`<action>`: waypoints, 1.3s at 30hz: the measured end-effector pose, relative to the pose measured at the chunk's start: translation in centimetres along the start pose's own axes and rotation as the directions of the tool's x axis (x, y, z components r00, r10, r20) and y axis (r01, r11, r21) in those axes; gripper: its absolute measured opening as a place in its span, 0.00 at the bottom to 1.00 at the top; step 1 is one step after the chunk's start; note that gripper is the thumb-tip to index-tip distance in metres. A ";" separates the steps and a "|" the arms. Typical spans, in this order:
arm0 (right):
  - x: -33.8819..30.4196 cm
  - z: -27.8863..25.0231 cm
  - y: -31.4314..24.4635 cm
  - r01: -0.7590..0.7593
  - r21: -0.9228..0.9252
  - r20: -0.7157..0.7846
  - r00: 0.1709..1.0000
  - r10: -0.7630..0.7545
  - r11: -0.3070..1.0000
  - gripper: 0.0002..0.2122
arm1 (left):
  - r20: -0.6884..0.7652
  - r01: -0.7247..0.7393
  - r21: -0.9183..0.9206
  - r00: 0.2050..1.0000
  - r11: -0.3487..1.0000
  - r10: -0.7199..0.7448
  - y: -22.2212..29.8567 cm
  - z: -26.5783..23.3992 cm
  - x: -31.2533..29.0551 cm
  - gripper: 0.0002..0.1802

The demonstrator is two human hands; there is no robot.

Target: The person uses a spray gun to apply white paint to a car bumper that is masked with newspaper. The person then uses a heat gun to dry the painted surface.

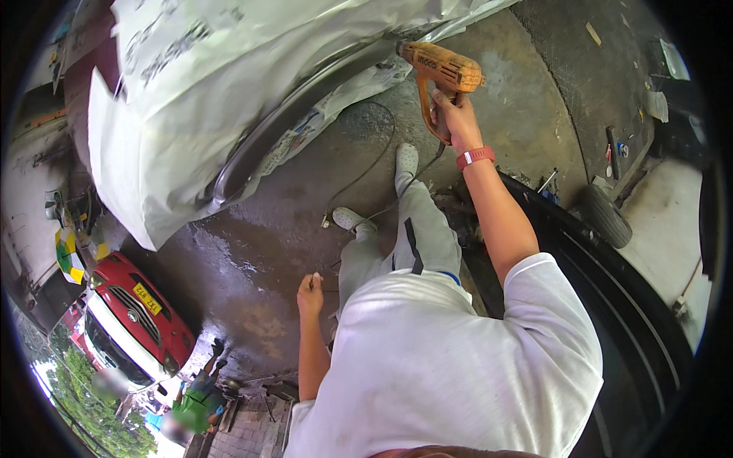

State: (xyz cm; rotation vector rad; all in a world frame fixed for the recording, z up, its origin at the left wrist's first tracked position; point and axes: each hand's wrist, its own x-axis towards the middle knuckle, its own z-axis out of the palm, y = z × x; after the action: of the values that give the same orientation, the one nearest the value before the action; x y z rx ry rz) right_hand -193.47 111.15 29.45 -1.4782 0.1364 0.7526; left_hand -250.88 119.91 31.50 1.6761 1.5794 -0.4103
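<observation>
My right hand point(456, 118) grips an orange heat gun point(443, 67) by its handle, at arm's length. Its nozzle points left, close to the far end of a dark curved strip of bodywork point(294, 114); I cannot tell whether they touch. White masking sheet point(191, 99) covers the bodywork around that strip. A dark cord point(374, 172) hangs from the handle and loops over the floor. My left hand point(309, 296) is low beside my leg, its fingers curled closed. A small dark spot shows at the fingers, too small to name.
A red and white car point(141, 313) stands at the left, with a person in green point(197, 404) near it. To my right are a long black panel point(611, 305) and a tyre point(605, 216). Small tools point(615, 153) lie beyond. The concrete floor point(252, 252) looks wet in places.
</observation>
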 end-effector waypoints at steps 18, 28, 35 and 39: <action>-32.7 29.8 12.3 0.632 -0.342 0.590 0.720 -0.364 0.696 0.23 | 0.007 0.284 -0.373 0.953 0.883 -0.303 -35.1 -1.2 -3.6 0.24; -34.9 36.9 22.3 0.627 -0.566 0.679 0.723 -0.128 0.536 0.22 | -0.023 0.224 -0.426 0.966 0.876 -0.258 -35.6 -1.8 -7.3 0.26; -30.9 28.4 23.5 0.412 -0.531 0.501 0.857 -0.117 0.741 0.24 | -0.021 0.209 -0.411 0.971 0.887 -0.238 -35.3 -1.9 -5.7 0.23; -25.3 21.4 24.9 0.362 -0.407 0.295 0.921 -0.254 0.839 0.26 | 0.034 0.212 -0.384 0.976 0.899 -0.216 -32.8 -3.2 -4.2 0.22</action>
State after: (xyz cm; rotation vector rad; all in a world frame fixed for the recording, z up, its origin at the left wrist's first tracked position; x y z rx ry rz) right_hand -233.75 119.43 24.40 -1.7846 -0.4842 0.7088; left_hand -283.53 116.75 26.21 1.2115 1.7292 -0.1822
